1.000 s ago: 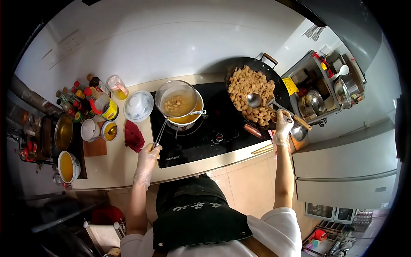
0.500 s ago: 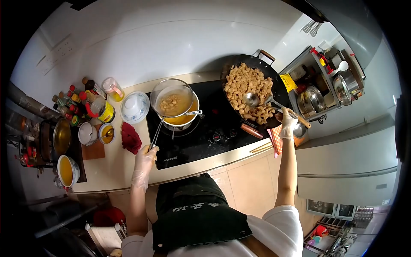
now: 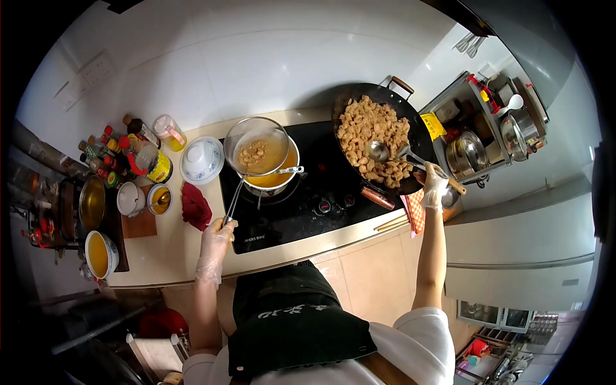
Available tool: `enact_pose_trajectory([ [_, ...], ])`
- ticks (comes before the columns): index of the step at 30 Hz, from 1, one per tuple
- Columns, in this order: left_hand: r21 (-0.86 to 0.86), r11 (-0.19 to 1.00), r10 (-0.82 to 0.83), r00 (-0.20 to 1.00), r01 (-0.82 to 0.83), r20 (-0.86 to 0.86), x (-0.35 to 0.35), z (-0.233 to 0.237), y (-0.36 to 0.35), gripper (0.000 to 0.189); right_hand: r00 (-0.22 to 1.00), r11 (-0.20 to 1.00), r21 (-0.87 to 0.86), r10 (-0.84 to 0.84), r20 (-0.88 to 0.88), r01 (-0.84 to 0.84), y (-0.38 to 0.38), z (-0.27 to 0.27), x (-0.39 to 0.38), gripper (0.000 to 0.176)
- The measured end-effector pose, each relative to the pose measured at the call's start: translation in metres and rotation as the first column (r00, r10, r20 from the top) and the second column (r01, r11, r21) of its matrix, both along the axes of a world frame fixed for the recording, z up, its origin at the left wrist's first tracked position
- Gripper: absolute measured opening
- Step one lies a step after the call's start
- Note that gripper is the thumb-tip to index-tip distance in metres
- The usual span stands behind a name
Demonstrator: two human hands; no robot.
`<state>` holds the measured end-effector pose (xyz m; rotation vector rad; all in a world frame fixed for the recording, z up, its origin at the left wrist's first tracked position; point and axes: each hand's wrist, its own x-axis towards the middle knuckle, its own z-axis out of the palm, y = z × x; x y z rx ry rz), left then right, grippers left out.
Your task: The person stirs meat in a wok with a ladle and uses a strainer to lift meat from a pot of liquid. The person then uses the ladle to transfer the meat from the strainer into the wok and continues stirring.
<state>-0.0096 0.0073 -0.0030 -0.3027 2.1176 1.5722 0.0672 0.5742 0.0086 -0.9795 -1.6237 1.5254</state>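
Note:
My left hand [image 3: 217, 242], in a clear plastic glove, is closed around the handle of a round mesh strainer [image 3: 235, 142]. Small brown bits [image 3: 253, 153] lie in the mesh, which hangs over a pot [image 3: 273, 188] of yellow liquid on the cooktop. A second handle crosses the pot's right rim. My right hand [image 3: 436, 186], gloved too, is closed on the handle of a ladle [image 3: 378, 151]. The ladle's bowl rests among browned chunks of food [image 3: 369, 122] in a large black wok [image 3: 420, 131]. Beside it, a metal utensil with a wooden handle [image 3: 457, 187] leans over the wok's rim.
Left of the cooktop [image 3: 282, 226] are a lidded white dish [image 3: 202, 160], a red cloth [image 3: 196, 206], several sauce bottles [image 3: 106, 157] and a bowl of yellow liquid [image 3: 101, 255]. An orange checked cloth [image 3: 416, 212] hangs by the wok. A rack with metal bowls [image 3: 471, 151] stands right.
Both hands keep their holds and hardly move. The strainer stays over the pot and the ladle in the wok; the view shifts very slightly.

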Motion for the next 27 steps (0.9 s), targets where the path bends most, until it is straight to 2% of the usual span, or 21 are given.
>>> enact_pose_trajectory([
  [12, 0.027, 1.0, 0.01, 1.0, -0.011, 0.014, 0.004, 0.007, 0.005, 0.017, 1.0, 1.0, -0.002, -0.015, -0.005, 0.015, 0.006, -0.008, 0.002, 0.011],
  [22, 0.029, 0.999, -0.024, 0.999, 0.023, 0.03, 0.007, 0.01, 0.007, 0.018, 0.973, 0.971, -0.201, -0.16, -0.164, 0.126, -0.01, -0.024, 0.024, 0.01],
  [27, -0.006, 0.997, -0.071, 0.997, 0.071, -0.04, 0.006, 0.0, 0.003, 0.019, 0.952, 0.968, -0.202, -0.197, -0.234, 0.151, -0.021, -0.02, 0.03, 0.011],
])
